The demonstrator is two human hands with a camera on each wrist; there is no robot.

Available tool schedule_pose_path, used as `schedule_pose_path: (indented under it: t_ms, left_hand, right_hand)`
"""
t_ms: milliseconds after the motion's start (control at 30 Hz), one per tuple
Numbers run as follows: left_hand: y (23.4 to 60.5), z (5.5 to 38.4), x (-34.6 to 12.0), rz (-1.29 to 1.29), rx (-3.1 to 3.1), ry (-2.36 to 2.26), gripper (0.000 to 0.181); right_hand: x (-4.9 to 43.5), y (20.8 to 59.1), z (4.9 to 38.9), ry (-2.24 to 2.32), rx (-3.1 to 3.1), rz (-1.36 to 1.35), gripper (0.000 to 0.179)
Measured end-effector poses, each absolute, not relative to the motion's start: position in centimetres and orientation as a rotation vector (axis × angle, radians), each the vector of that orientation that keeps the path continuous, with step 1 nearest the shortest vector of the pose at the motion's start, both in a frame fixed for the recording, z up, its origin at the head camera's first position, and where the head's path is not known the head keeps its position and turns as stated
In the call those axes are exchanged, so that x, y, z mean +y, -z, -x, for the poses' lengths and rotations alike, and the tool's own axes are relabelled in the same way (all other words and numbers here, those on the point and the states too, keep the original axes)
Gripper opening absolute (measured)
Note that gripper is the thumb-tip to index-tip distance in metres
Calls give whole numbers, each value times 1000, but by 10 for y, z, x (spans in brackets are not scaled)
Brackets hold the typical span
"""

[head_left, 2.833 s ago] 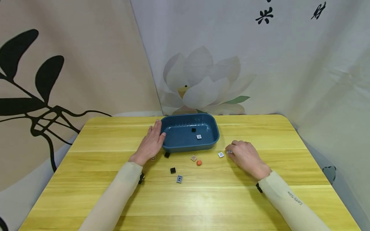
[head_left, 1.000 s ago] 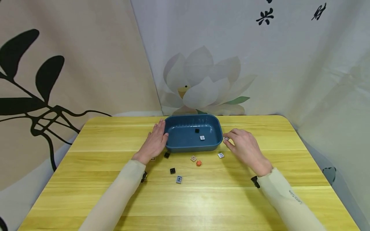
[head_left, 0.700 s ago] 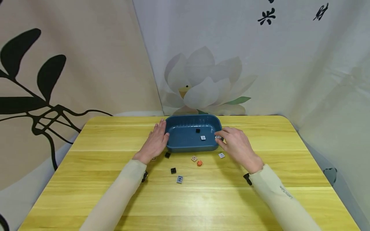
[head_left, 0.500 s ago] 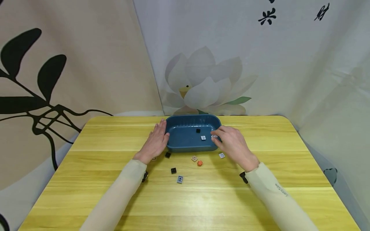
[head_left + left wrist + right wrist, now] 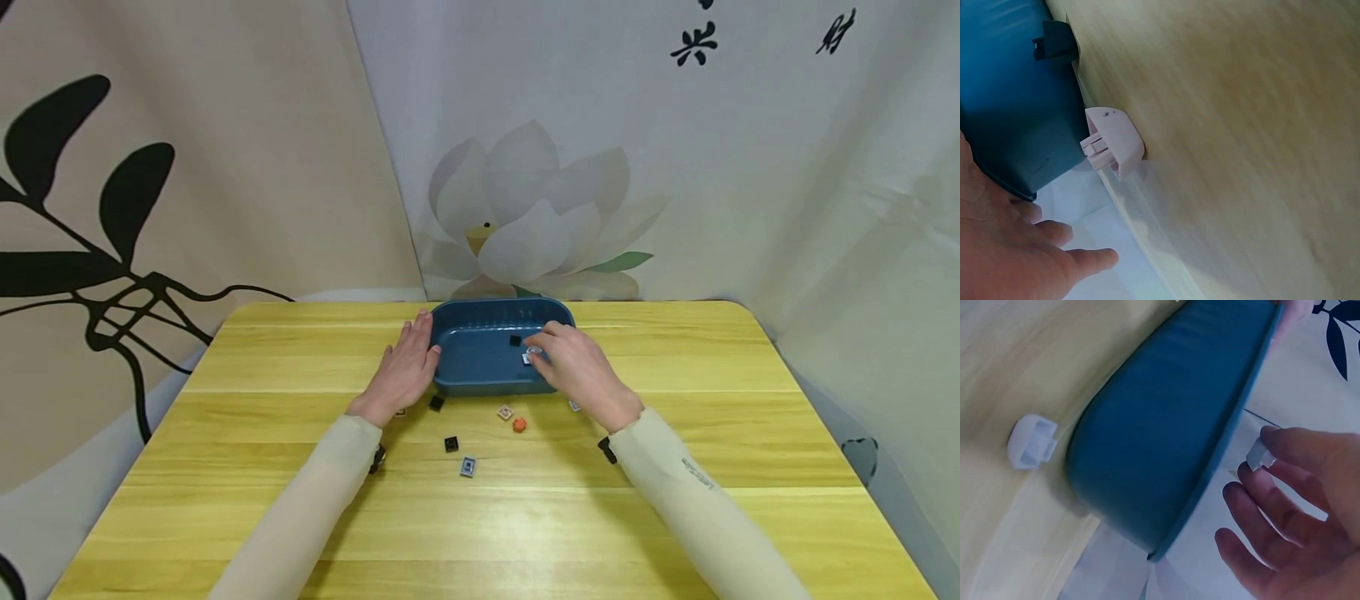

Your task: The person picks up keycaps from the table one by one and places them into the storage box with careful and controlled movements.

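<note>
A dark blue tray (image 5: 487, 388) stands at the back of the table, with a black keycap (image 5: 515, 341) and a partly hidden white keycap (image 5: 527, 359) inside. My left hand (image 5: 401, 367) lies along the tray's left side, fingers straight. Above the tray's right part, my right hand (image 5: 581, 367) pinches a white keycap (image 5: 1260, 455) between thumb and fingertips. In the left wrist view, a pale pink keycap (image 5: 1116, 140) and a black one (image 5: 1059, 44) lie beside the tray. Another white keycap (image 5: 1032, 442) sits on the table in the right wrist view.
Before the tray on the wooden table (image 5: 480, 542) lie a beige keycap (image 5: 506, 412), an orange keycap (image 5: 519, 425), a black keycap (image 5: 451, 444) and a grey-blue keycap (image 5: 467, 467). A printed curtain (image 5: 570, 150) hangs behind.
My right hand has carried the white keycap from the table, up over the tray's right rim and leftward above the tray. Earlier, the tray shifted slightly right with my left hand against it.
</note>
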State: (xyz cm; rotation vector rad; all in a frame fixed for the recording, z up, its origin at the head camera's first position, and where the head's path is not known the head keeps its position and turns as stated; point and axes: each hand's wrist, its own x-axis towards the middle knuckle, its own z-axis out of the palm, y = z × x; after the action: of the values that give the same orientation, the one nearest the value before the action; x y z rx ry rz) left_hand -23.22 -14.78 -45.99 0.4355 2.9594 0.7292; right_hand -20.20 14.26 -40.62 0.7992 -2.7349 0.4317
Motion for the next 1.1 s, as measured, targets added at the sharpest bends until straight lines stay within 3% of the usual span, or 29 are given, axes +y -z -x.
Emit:
schedule_pose_path:
  t_ms: [1100]
  left_hand:
    - [458, 231, -147, -418, 2950, -732, 63]
  right_hand:
    - [102, 428, 253, -449, -3076, -758, 22]
